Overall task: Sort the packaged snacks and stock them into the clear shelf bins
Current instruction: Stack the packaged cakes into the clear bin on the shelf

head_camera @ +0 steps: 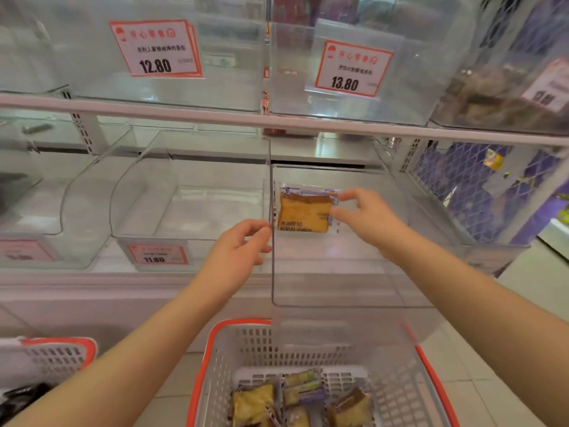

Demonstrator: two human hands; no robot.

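While the packet of sliced cake (303,212) is held up inside the clear bin (338,272) on the lower shelf, it is pinched at its right edge by the thumb and fingers of the right hand (366,217). The left hand (238,251) is half closed, and its fingertips are placed on the clear side wall of the same bin; nothing else is held by it, as far as can be seen. The packet is judged to be light, since it is carried easily by one edge only. Its film wrapper looks smooth and probably a little slippery, and the cake inside is likely soft, so it could be crushed if it is squeezed on the flat faces. A hold on the sealed border of the wrapper, where no cake lies, is judged to be safest. More packets (301,399) of the same kind are seen in the red-rimmed basket (203,380) below, and they are expected to handle the same way. The neighbouring bin (184,211) on the left appears unfilled.
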